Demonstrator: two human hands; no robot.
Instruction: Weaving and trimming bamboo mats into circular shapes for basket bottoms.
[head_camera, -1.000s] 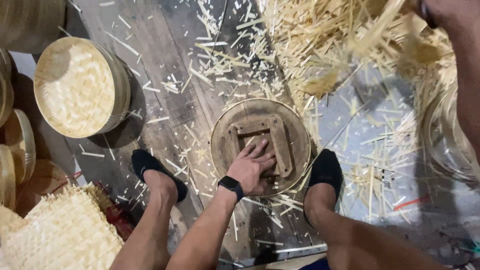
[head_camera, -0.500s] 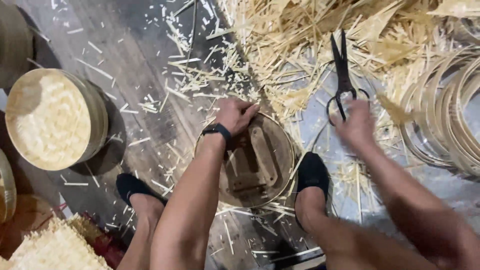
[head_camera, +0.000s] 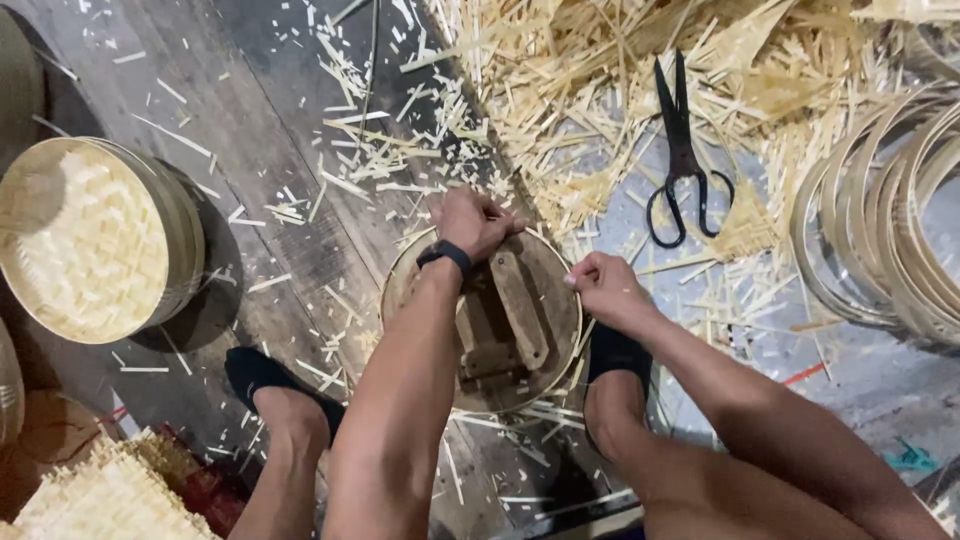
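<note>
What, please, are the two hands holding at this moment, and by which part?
Both grip the round wooden form with crossed slats by its rim: left hand at the far edge, right hand at the right edge. The black scissors lie untouched.

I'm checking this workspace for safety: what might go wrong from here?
The black scissors lie loose on the floor beside the right hand; a stray reach might catch the blades. Bamboo slivers litter the boards around the thin-socked feet, so a splinter seems possible. Both hands, the left hand included, grip the round wooden form's rim, where fingers might get pinched.
</note>
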